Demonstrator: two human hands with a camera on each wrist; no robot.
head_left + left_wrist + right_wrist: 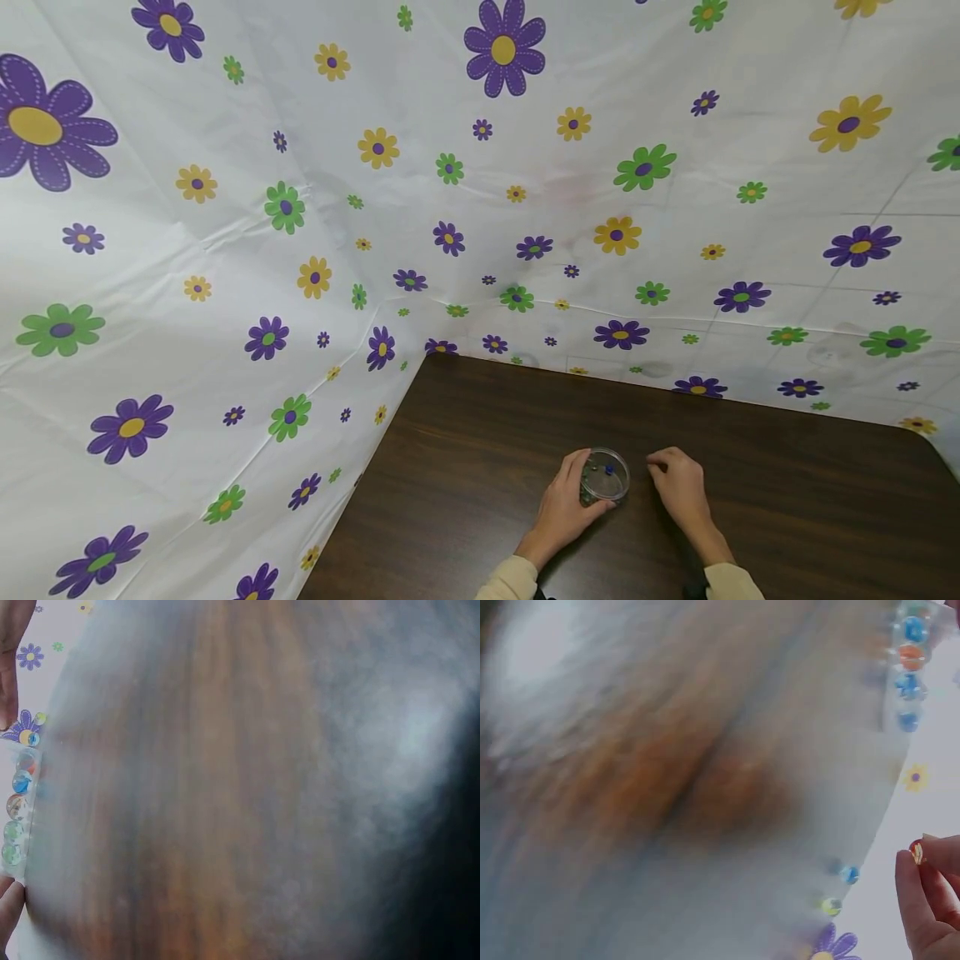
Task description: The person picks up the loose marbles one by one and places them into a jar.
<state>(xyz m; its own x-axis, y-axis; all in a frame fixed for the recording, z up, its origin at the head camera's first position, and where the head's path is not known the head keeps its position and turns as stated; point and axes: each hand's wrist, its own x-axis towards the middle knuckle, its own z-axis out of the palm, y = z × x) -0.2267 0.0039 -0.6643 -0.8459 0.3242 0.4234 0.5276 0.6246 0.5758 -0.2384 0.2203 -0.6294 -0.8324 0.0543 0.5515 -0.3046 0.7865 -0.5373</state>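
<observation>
My left hand point(562, 504) grips a clear round dish point(617, 486) over the brown table, fingers on its far left side and thumb at the near side. Through the dish wall, several glass marbles point(21, 781) show in the left wrist view, some blue, some green, one orange-brown. To the right of the dish, apart from it, is my right hand point(681, 483). Its thumb and fingertips pinch a small red and yellow marble point(916, 853) in the right wrist view. The fingers hide part of that marble.
Two loose marbles, one blue point(850, 874) and one yellow-green point(831, 905), lie by the dish in the right wrist view. The dark wooden table point(465, 442) meets a white flowered sheet point(420, 200) at its back and left edges.
</observation>
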